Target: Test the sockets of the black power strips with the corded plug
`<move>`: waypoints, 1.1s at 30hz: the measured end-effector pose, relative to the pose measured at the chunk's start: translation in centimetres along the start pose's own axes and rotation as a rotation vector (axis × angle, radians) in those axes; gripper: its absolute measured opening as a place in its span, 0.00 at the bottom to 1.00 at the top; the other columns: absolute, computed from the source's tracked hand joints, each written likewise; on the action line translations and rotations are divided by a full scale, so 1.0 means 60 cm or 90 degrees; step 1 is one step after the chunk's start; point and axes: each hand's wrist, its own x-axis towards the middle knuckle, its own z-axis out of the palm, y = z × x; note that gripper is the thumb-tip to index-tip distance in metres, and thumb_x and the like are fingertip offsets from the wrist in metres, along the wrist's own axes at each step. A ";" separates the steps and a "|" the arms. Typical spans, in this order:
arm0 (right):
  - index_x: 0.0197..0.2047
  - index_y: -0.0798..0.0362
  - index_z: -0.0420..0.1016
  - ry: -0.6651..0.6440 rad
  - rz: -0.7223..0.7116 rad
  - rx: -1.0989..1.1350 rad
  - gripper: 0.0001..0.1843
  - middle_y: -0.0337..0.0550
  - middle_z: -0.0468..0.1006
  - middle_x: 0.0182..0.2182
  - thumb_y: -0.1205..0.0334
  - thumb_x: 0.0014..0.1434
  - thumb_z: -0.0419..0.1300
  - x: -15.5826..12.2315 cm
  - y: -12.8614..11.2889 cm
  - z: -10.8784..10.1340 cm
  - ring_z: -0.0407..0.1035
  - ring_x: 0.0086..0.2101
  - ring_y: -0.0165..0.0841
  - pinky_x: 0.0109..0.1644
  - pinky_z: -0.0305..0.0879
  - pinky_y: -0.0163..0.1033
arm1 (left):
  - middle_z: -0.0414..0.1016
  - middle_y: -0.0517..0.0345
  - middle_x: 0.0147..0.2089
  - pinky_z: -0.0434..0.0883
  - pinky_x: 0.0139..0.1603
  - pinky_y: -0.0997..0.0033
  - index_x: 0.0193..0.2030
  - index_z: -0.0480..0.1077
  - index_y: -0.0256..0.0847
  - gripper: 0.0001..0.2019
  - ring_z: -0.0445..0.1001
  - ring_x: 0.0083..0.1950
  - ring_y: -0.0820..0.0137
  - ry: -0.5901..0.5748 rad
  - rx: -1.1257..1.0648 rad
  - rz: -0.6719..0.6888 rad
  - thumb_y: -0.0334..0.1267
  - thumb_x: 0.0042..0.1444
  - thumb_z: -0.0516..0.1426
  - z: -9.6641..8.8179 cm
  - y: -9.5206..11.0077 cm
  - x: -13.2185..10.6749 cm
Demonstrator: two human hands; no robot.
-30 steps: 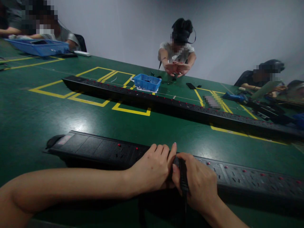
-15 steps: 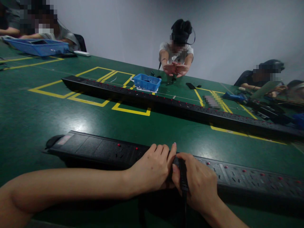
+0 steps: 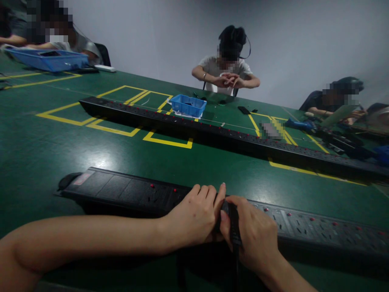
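Observation:
A long black power strip [image 3: 121,187] with red indicator lights and rows of socket slots lies across the table in front of me. My left hand [image 3: 196,217] is wrapped over the strip near its middle, its fingers on the far edge. Right beside it, my right hand [image 3: 257,231] grips a black power plug [image 3: 234,223] between thumb and fingers, at the strip's face. The plug's cord runs down towards me. The plug's front end is hidden by my fingers, so I cannot tell how far it sits in a socket.
Beyond lies a second long black power strip [image 3: 194,130] on the green table [image 3: 100,154], across yellow tape outlines. A small blue basket [image 3: 188,106] stands behind it, and a larger blue basket [image 3: 57,61] at far left. Several people sit around the table, one opposite [image 3: 226,65].
My hands, the plug and the power strip look unmoved. The person opposite has drawn their stretched-out arms back, with elbows bent and fingers interlaced.

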 end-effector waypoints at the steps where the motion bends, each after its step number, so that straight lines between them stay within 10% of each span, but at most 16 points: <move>1: 0.39 0.56 0.65 0.001 0.001 0.001 0.09 0.41 0.73 0.26 0.63 0.56 0.48 0.000 0.000 0.000 0.66 0.24 0.29 0.28 0.56 0.34 | 0.65 0.41 0.42 0.60 0.40 0.60 0.62 0.44 0.20 0.33 0.64 0.41 0.58 0.000 -0.001 0.001 0.47 0.58 0.40 0.000 0.000 0.000; 33: 0.39 0.56 0.67 -0.008 -0.004 -0.008 0.11 0.41 0.73 0.27 0.63 0.56 0.48 0.001 0.001 -0.002 0.67 0.25 0.29 0.28 0.56 0.34 | 0.66 0.41 0.42 0.60 0.41 0.60 0.62 0.44 0.22 0.33 0.65 0.41 0.59 0.010 0.008 0.000 0.47 0.58 0.41 0.001 0.001 -0.001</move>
